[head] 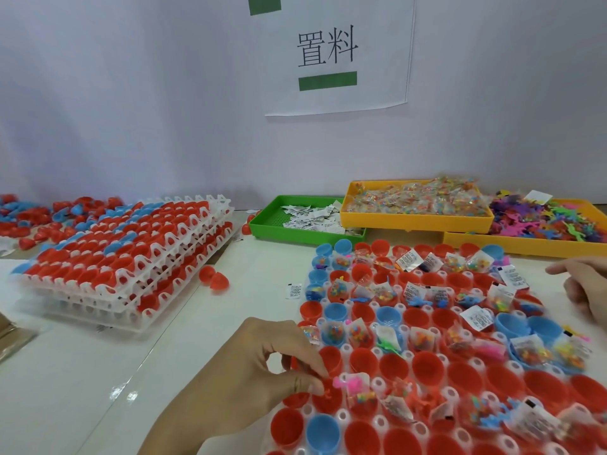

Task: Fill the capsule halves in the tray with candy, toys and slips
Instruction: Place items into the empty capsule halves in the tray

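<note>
At nine o'clock on the counter [98,372] sits a stack of white trays [131,257] loaded with empty red and blue capsule halves, with loose halves heaped behind it at about ten o'clock. Toward six o'clock the left hand [249,366] reaches over the near-left corner of the working tray [460,399], its grip pinched thumb to fingertips on a small orange toy [330,390] at the mouth of a red capsule half [328,400]; the toy looks light and rubbery, so a soft pinch on its body should do, and it will likely bend rather than break. The halves themselves seem thin, stiff plastic seated in the tray's sockets, easy to tip if pressed at the rim, so pieces are best dropped straight down. At twelve o'clock a green bin [262,229] holds paper slips [312,216], flimsy and prone to sticking together, best lifted singly by an edge. Just right of it a yellow bin [417,221] holds candy packets [417,197], crinkly and slick, safest taken by a sealed corner. At two o'clock another yellow bin [525,246] carries tangled plastic toys [551,220]. At three o'clock the right hand [584,284] hovers over the tray's far edge, fingers loosely curled, holding nothing that I can see.
</note>
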